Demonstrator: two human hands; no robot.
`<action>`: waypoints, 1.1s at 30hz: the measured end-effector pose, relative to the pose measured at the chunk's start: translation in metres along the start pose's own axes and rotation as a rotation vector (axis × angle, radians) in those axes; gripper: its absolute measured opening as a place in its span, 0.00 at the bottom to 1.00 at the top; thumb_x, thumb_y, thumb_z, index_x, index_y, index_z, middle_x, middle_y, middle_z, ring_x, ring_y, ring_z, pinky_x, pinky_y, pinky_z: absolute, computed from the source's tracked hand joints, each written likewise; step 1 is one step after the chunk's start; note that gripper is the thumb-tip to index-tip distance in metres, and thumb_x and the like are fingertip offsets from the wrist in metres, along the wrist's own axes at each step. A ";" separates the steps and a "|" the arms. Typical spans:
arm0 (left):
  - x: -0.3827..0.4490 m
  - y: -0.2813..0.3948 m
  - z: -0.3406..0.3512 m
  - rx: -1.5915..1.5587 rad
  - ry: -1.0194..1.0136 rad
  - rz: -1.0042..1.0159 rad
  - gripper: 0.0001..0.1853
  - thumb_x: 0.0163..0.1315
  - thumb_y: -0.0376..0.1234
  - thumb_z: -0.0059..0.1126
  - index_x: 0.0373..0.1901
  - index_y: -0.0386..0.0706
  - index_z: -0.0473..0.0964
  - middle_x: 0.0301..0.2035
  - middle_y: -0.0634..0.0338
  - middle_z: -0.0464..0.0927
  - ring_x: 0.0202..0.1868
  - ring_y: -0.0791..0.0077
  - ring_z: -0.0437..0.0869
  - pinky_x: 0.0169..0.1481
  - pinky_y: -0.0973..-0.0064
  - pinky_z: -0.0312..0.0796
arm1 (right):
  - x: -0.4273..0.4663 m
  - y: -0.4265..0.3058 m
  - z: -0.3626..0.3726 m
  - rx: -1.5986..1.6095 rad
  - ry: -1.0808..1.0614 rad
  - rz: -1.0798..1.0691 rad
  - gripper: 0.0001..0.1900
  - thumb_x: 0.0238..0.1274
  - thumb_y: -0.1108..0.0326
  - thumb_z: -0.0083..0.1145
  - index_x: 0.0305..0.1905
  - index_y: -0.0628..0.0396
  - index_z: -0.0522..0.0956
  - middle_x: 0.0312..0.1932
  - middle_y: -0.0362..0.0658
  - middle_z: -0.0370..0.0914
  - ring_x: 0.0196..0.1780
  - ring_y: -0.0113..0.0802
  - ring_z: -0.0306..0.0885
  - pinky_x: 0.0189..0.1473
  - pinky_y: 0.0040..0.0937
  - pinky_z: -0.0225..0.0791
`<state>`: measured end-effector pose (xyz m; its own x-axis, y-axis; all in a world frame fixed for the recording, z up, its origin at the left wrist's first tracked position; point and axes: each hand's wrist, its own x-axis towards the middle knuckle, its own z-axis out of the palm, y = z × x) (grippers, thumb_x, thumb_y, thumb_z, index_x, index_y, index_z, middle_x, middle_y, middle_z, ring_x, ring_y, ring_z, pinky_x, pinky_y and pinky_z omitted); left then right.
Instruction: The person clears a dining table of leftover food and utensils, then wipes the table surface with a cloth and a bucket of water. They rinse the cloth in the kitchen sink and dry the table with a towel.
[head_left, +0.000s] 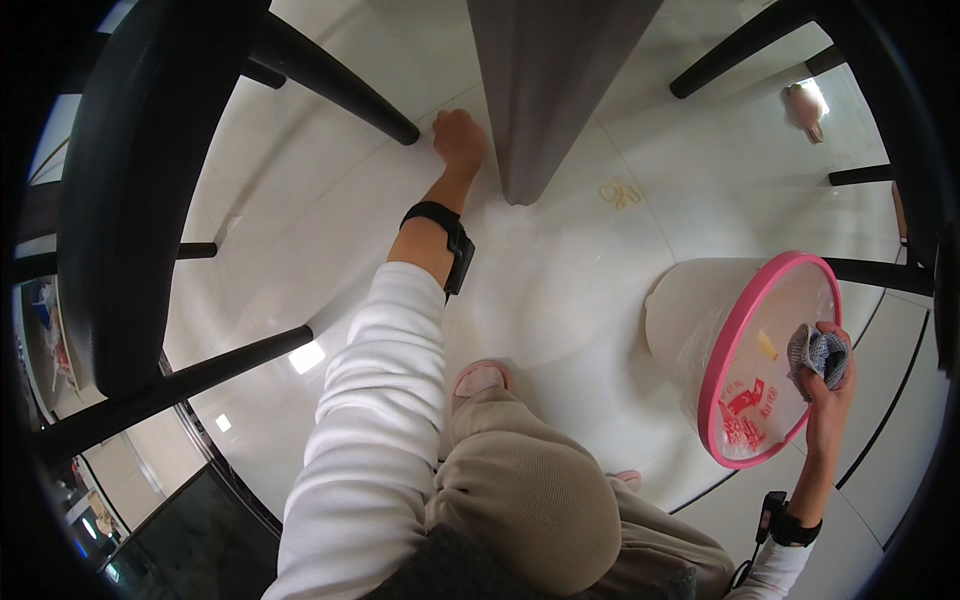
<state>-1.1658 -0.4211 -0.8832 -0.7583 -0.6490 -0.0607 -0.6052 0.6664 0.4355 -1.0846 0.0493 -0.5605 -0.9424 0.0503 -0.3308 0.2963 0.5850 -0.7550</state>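
Observation:
My right hand (829, 375) grips a crumpled blue-grey cloth (816, 356) at the right side of a waste bin's rim. The bin (686, 307) is white with a pink rim (720, 375), and its mouth faces me. A clear plastic bag (787, 315) with red printing lines it, and a small yellow scrap (767, 345) shows inside. Low by the floor, my left hand (459, 140) has its fingers curled, between a black chair leg (360, 90) and a grey table leg (540, 97). Its palm is hidden, so whether it holds something is unclear.
Thin yellowish strips (620, 193) lie on the glossy tiled floor (570, 300), right of the table leg. A black chair (142, 187) stands at left, with more black chair legs (735, 52) at right. A small pinkish object (805, 109) lies at upper right.

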 end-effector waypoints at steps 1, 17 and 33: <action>-0.002 0.000 0.001 0.005 0.004 0.005 0.08 0.57 0.33 0.60 0.34 0.38 0.78 0.43 0.51 0.74 0.51 0.56 0.75 0.49 0.64 0.76 | 0.000 0.000 0.000 0.000 0.002 0.002 0.26 0.42 0.72 0.52 0.53 0.56 0.71 0.41 0.40 0.74 0.41 0.25 0.75 0.44 0.23 0.73; -0.007 -0.021 0.006 0.072 0.060 0.152 0.08 0.60 0.35 0.56 0.34 0.38 0.76 0.42 0.53 0.75 0.48 0.58 0.78 0.48 0.67 0.76 | -0.001 0.007 0.001 -0.059 -0.010 -0.049 0.28 0.42 0.63 0.57 0.55 0.55 0.71 0.41 0.39 0.74 0.42 0.25 0.76 0.43 0.23 0.73; -0.003 -0.055 -0.077 -1.057 -0.432 -0.190 0.05 0.64 0.31 0.52 0.35 0.39 0.71 0.30 0.59 0.81 0.27 0.80 0.76 0.26 0.82 0.64 | -0.001 0.008 0.001 -0.059 0.007 -0.036 0.27 0.42 0.69 0.53 0.55 0.55 0.72 0.44 0.41 0.74 0.44 0.26 0.74 0.46 0.23 0.71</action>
<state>-1.1117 -0.4844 -0.8382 -0.8199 -0.3906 -0.4186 -0.3681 -0.2002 0.9080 -1.0812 0.0531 -0.5672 -0.9534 0.0335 -0.2999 0.2525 0.6329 -0.7319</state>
